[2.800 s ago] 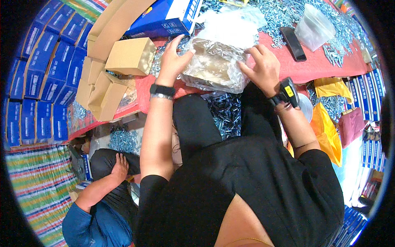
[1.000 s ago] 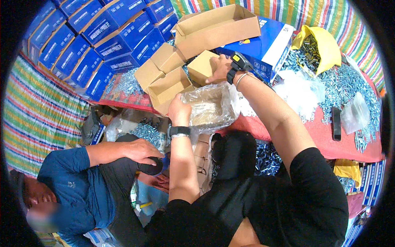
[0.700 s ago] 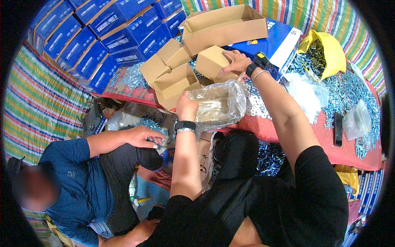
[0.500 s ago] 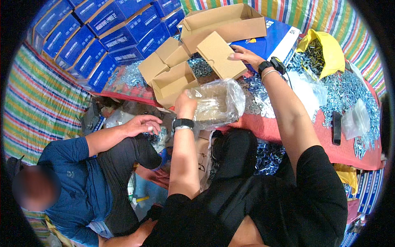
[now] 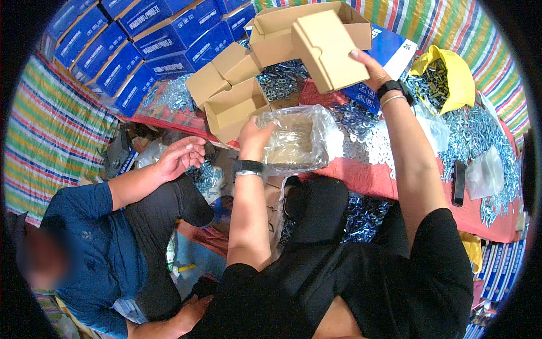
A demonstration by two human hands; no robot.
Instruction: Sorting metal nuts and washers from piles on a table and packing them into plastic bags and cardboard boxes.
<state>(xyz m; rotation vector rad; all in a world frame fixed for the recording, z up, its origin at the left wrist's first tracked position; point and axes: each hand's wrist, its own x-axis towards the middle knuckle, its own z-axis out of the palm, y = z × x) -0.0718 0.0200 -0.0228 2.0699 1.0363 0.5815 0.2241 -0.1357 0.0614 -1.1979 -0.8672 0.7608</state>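
My left hand is closed on the near left edge of an open cardboard box lined with a clear plastic bag. The bag's crumpled film hangs over the rim, and its bottom looks bare. Raised above the table at the back, a plain brown cardboard box is gripped by my right hand. It is tilted, with a flat face and a small notch toward me; its inside is hidden. Left of the lined box stand open cardboard boxes, close to my left hand.
Loose nuts, washers and screws cover the red tabletop. Blue boxes are stacked at the back left. A yellow bag and a black phone lie right. A co-worker's hand is at left.
My right hand has lifted the plain cardboard box up and to the right, uncovering more of the nuts. My left hand stays on the lined box. The co-worker's hand has drawn back left.
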